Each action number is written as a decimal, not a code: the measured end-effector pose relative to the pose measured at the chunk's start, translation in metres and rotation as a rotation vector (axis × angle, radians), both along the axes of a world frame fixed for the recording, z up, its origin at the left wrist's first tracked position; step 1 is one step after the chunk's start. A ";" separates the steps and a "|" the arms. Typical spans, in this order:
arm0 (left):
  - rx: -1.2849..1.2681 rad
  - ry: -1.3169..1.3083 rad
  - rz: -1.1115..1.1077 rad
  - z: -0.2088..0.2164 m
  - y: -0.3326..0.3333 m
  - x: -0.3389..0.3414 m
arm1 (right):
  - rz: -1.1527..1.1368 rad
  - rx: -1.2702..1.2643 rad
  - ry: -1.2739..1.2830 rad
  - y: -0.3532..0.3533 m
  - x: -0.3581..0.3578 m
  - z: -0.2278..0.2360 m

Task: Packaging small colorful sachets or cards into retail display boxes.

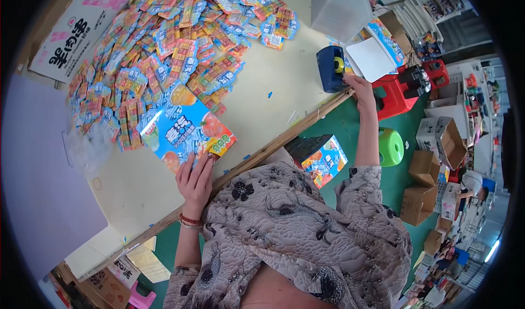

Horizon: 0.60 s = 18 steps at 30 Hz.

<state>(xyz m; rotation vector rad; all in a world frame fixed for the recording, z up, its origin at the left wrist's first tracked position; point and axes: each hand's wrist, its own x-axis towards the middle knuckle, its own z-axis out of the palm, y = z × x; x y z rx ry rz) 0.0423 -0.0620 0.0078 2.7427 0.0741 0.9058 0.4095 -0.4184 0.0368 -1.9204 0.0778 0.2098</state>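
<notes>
A blue printed carton (pixel 186 126) with fruit pictures lies at a slant near the front edge of the table. My left hand (pixel 194 180) is on its near end, fingers over the edge; the thumb is hard to make out. To the right, my right hand (pixel 361 90) reaches to a dark blue tape dispenser (pixel 330 68) with a yellow-centred roll. Its fingertips are drawn together at the dispenser's near end; anything between them is too small to tell. Beyond the carton spreads a large heap of colourful candy packs (pixel 180 46).
A translucent plastic bin (pixel 342 8) and a white pad (pixel 371 59) stand beyond the dispenser. A wooden strip (pixel 290 131) edges the table. Below are red (pixel 396 98) and green (pixel 391 146) stools, another printed carton (pixel 325 161) and open cardboard boxes (pixel 418 202). A person (pixel 471 183) works farther off.
</notes>
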 end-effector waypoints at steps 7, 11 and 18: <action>0.002 0.000 0.019 -0.002 -0.001 0.001 | -0.117 0.453 -0.053 0.006 -0.061 -0.014; -0.002 0.002 0.025 -0.001 -0.002 0.001 | -0.191 0.570 -0.084 0.021 -0.075 -0.051; -0.022 -0.006 0.024 -0.002 -0.003 0.000 | -0.285 0.449 -0.153 0.038 -0.058 -0.061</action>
